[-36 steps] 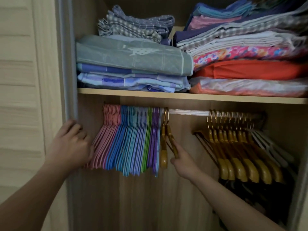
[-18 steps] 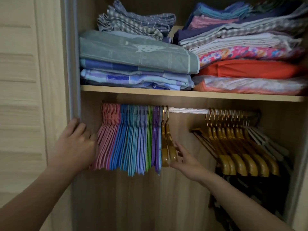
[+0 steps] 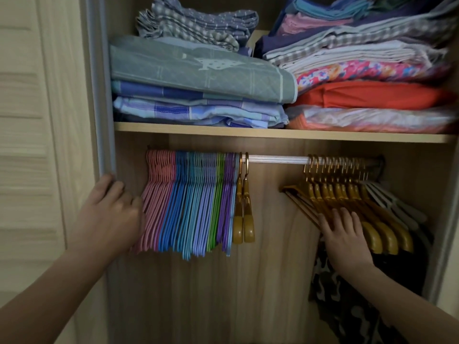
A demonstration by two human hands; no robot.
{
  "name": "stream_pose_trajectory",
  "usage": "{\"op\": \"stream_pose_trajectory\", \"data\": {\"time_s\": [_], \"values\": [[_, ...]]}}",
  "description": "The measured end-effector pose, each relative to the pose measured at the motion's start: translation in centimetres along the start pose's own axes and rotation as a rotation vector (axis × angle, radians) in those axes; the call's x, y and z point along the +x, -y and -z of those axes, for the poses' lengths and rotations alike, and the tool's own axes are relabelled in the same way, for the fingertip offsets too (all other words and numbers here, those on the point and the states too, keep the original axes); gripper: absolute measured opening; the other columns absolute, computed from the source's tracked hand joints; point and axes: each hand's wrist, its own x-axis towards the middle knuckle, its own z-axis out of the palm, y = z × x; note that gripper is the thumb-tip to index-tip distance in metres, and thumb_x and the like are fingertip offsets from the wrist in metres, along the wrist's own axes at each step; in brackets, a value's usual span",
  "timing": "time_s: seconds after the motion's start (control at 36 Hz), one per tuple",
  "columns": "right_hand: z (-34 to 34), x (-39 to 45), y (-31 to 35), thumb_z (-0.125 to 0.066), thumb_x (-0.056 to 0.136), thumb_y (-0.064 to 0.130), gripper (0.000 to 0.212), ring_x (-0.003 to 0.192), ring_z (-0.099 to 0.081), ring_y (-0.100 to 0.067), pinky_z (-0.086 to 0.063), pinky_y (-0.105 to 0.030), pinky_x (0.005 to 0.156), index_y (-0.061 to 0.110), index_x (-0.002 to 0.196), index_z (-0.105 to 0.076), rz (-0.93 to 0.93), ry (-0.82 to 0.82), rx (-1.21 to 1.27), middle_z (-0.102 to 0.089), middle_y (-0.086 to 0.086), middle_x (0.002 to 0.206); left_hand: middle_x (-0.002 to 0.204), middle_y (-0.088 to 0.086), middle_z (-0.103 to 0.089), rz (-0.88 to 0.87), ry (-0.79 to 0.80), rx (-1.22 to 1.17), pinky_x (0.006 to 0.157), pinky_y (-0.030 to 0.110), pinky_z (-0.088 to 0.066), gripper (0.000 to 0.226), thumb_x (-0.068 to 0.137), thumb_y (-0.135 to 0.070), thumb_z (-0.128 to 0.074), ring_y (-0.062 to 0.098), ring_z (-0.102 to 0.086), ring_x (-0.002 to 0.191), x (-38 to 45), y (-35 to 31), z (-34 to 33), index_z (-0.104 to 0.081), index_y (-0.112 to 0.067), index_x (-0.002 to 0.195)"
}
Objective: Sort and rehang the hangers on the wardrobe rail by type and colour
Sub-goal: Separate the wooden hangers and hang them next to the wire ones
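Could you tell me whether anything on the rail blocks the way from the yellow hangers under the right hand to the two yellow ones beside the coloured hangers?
Nothing visible does. The rail is bare between the two yellow hangers and the yellow group, which the right hand touches with straight fingers.

A white rail (image 3: 275, 159) ran from nine to three o'clock beneath the shelf (image 3: 248, 133). Thin coloured hangers (image 3: 191, 202) hung packed at its nine o'clock end, two gold hangers (image 3: 243, 207) just beside them. Well apart toward three o'clock hung more gold hangers (image 3: 347, 202), then white hangers (image 3: 395, 204). Folded linens (image 3: 198, 78) lay stacked on the shelf.
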Motion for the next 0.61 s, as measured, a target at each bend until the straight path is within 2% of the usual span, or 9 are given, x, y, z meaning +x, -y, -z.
{"op": "stream_pose_trajectory", "data": {"time_s": [0.08,0.14,0.19,0.25,0.31,0.39,0.47,0.56,0.61], "values": [[0.0,0.0,-0.2,-0.067,0.087,0.048,0.105,0.152,-0.009,-0.04,0.001,-0.058,0.124,0.014,0.161,0.0,-0.002,-0.002,-0.025,-0.019,-0.018,0.163,0.068,0.022,-0.061,0.009,-0.016,0.015,0.101,0.056,-0.04,0.027,0.087,-0.014,-0.046,0.039,-0.054,0.078,-0.1,0.0,0.0,-0.063,-0.004,0.068],[0.4,0.0,-0.1,-0.066,0.088,0.043,0.097,0.15,-0.02,-0.037,-0.003,-0.056,0.124,0.014,0.16,-0.009,0.01,-0.052,0.014,-0.032,-0.015,0.158,0.069,0.023,-0.061,0.016,-0.005,0.017,0.101,0.056,-0.04,0.025,0.086,-0.012,-0.047,0.039,-0.054,0.079,-0.2,-0.1,0.0,-0.062,-0.004,0.069],[1.0,0.1,0.1,-0.066,0.089,0.033,0.081,0.14,-0.038,-0.034,-0.02,-0.054,0.122,0.013,0.157,-0.027,0.004,-0.148,0.141,-0.051,-0.013,0.145,0.069,0.022,-0.061,0.018,0.012,0.008,0.102,0.056,-0.04,0.024,0.085,-0.012,-0.048,0.039,-0.054,0.079,-0.4,-0.3,-0.1,-0.062,-0.005,0.068],[1.3,0.2,0.4,-0.068,0.087,0.021,0.065,0.118,-0.057,-0.031,-0.043,-0.048,0.107,0.012,0.147,-0.044,-0.031,-0.284,0.38,-0.065,-0.011,0.123,0.069,0.021,-0.061,0.019,0.029,0.007,0.102,0.056,-0.039,0.024,0.085,-0.013,-0.05,0.039,-0.054,0.078,-0.6,-0.4,-0.1,-0.063,-0.005,0.068],[2.4,0.3,0.7,-0.067,0.089,0.014,0.052,0.101,-0.064,-0.025,-0.056,-0.041,0.088,0.014,0.137,-0.049,-0.129,-0.393,0.709,-0.067,-0.007,0.112,0.069,0.021,-0.062,0.025,0.031,0.003,0.102,0.055,-0.04,0.024,0.085,-0.015,-0.051,0.039,-0.055,0.078,-0.6,-0.4,-0.2,-0.064,-0.005,0.068],[4.9,0.9,0.9,-0.064,0.094,0.012,0.043,0.086,-0.067,-0.015,-0.062,-0.039,0.075,0.017,0.134,-0.05,-0.295,-0.404,1.052,-0.066,-0.001,0.104,0.069,0.021,-0.062,0.024,0.041,-0.003,0.102,0.054,-0.04,0.023,0.085,-0.016,-0.052,0.038,-0.055,0.077,-0.4,-0.2,-0.3,-0.064,-0.005,0.068],[6.2,1.9,0.9,-0.059,0.098,0.011,0.038,0.074,-0.066,-0.01,-0.062,-0.038,0.07,0.017,0.135,-0.051,-0.304,-0.437,1.125,-0.065,0.003,0.095,0.069,0.021,-0.062,0.026,0.026,-0.009,0.103,0.055,-0.04,0.022,0.084,-0.015,-0.052,0.038,-0.056,0.077,-0.4,-0.2,-0.5,-0.063,-0.005,0.068],[6.8,3.6,1.4,-0.059,0.098,0.01,0.037,0.08,-0.067,-0.014,-0.059,-0.033,0.075,0.015,0.134,-0.053,-0.294,-0.456,1.101,-0.066,0.001,0.099,0.068,0.021,-0.061,0.034,0.011,-0.022,0.103,0.055,-0.04,0.023,0.085,-0.014,-0.051,0.038,-0.056,0.076,-0.4,-0.2,-0.7,-0.063,-0.005,0.067],[7.0,5.0,2.0,-0.059,0.098,0.009,0.038,0.094,-0.069,-0.021,-0.057,-0.034,0.083,0.015,0.135,-0.054,-0.309,-0.413,1.108,-0.068,-0.006,0.108,0.067,0.02,-0.06,0.026,0.006,-0.031,0.102,0.055,-0.041,0.024,0.086,-0.014,-0.049,0.037,-0.055,0.075,-0.3,0.1,-1.0,-0.063,-0.005,0.067]]}}
